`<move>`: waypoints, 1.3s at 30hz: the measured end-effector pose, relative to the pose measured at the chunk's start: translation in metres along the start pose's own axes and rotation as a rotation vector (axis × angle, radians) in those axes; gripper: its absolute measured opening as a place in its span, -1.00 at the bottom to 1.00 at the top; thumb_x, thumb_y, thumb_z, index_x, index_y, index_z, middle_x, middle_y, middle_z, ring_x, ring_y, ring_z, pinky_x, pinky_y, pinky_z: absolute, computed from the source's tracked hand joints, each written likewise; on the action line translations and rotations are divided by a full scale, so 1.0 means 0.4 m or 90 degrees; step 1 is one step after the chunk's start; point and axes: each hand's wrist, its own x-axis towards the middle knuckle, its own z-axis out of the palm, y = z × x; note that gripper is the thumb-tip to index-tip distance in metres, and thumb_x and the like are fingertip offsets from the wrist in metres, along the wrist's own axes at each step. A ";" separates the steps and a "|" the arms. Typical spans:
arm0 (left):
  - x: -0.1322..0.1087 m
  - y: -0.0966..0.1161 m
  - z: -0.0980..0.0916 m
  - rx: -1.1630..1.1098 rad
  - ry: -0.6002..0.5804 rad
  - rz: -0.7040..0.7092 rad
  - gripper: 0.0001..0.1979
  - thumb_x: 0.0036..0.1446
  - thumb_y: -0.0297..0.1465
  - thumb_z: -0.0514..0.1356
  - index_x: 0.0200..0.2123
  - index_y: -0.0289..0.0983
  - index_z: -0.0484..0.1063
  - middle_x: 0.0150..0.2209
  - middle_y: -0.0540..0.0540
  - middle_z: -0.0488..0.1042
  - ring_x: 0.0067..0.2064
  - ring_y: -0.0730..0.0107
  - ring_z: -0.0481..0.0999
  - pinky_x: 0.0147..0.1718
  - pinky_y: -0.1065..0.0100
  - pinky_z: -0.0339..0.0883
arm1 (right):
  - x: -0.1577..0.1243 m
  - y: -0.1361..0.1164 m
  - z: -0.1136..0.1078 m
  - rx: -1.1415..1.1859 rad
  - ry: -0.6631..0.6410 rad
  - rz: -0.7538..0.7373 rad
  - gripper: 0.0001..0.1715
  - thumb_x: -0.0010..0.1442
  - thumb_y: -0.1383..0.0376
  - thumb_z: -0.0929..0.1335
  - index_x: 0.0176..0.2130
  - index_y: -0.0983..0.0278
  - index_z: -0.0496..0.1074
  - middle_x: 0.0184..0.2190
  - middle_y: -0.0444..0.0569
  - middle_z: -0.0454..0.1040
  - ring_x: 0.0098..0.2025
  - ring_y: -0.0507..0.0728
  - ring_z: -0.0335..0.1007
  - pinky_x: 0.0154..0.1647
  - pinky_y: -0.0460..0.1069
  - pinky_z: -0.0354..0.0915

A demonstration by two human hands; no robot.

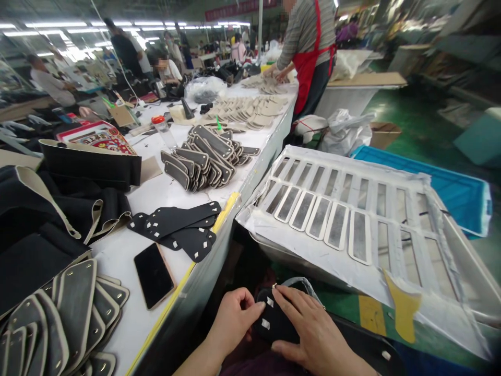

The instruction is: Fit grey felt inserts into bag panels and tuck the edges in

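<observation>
Low in front of my lap is a black rounded leather-like piece (282, 325) with small white patches on it. My left hand (237, 319) pinches its left edge between thumb and fingers. Across the piece's right part lies my right hand (311, 322), its fingertips near a small metal stud at the top edge and its thumb below. A long black panel (364, 342) with a white patch at its end extends to the right, partly under my right hand. Similar black pieces (180, 227) with white patches lie stacked at the table edge.
A phone (154, 275) lies on the white table (117, 258). Grey pieces with pale edges (207, 156) are piled beyond it, and more (58, 318) at lower left. Right, a slotted white frame (332, 169) holds several pale-rimmed pieces. A person in a red apron (309, 68) works farther back.
</observation>
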 end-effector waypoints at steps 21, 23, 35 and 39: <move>0.010 0.048 0.108 0.619 0.087 0.646 -0.67 0.24 -0.32 -0.01 0.04 -0.32 0.25 -0.03 -0.21 0.36 0.01 0.18 0.32 0.00 0.09 0.20 | -0.160 0.092 -0.072 -0.164 0.020 0.353 -0.51 0.28 0.02 0.14 -0.15 0.32 0.40 -0.32 0.09 0.45 -0.25 0.21 0.39 -0.21 0.07 0.23; 0.009 0.056 0.152 0.719 0.036 0.661 -0.62 0.21 -0.23 0.04 0.01 -0.33 0.28 -0.09 -0.20 0.40 -0.06 0.13 0.35 -0.05 0.06 0.22 | -0.167 0.087 -0.074 -0.165 0.015 0.375 -0.51 0.28 -0.01 0.13 -0.26 0.29 0.40 -0.37 0.05 0.44 -0.28 0.20 0.39 -0.25 0.04 0.20; -0.001 0.076 0.199 0.878 0.019 0.577 -0.67 0.23 -0.26 -0.02 -0.05 -0.29 0.34 -0.24 -0.16 0.39 -0.21 0.13 0.35 -0.21 0.10 0.19 | -0.170 0.086 -0.075 -0.134 0.053 0.378 -0.50 0.34 0.11 0.05 -0.36 0.28 0.37 -0.42 0.04 0.42 -0.31 0.15 0.34 -0.29 0.00 0.12; -0.007 0.081 0.185 0.828 -0.023 0.551 -0.64 0.23 -0.30 -0.04 0.04 -0.27 0.30 -0.12 -0.18 0.41 -0.09 0.12 0.37 -0.10 0.07 0.18 | -0.175 0.054 -0.081 -0.182 0.096 0.359 -0.63 0.30 0.10 0.14 -0.19 0.26 0.39 -0.33 0.04 0.42 -0.23 0.20 0.33 -0.19 0.06 0.15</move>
